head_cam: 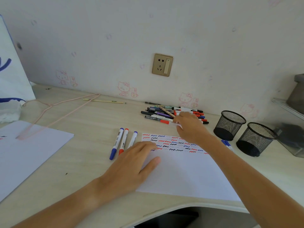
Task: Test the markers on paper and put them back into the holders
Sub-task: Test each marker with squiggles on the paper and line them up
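1. Right now my left hand point(131, 163) lies flat on the paper point(184, 175), fingers straight and relaxed, pressing its left edge – it holds nothing.
2. My right hand point(190, 127) reaches over the pile of markers point(171, 113); the fingertips curl down among them, but whether they pinch one I cannot tell.
3. Smooth white sheet, with red, blue and black squiggles across its top.
4. Three capped markers point(122, 143) – slim white barrels – lie just beside the sheet's left edge.
5. Two black wire-mesh holders point(230, 125), round, stand to the right on the pale desk point(79, 162).
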